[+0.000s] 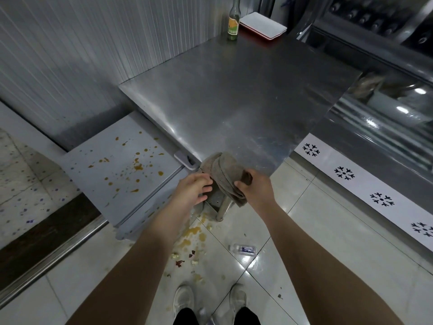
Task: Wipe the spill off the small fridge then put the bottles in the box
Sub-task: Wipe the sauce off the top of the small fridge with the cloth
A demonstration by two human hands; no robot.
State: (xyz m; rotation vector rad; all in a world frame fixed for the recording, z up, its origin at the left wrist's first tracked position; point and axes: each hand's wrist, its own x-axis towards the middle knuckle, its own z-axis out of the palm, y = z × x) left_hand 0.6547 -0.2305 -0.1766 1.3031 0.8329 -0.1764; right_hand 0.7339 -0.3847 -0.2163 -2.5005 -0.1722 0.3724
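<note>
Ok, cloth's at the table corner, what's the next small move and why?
Probably carry the cloth left onto the small fridge top: the right hand grips it, the left hand touches it, and the orange splatter there is unwiped.

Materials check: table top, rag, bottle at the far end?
Table top: looks like brushed stainless steel, with a dull sheen and streaky reflections.
Rag: grey-brown fabric, possibly terry. It is matte and lies in soft folds.
Bottle: likely green glass, see-through at the neck, with what looks like a paper label.
</note>
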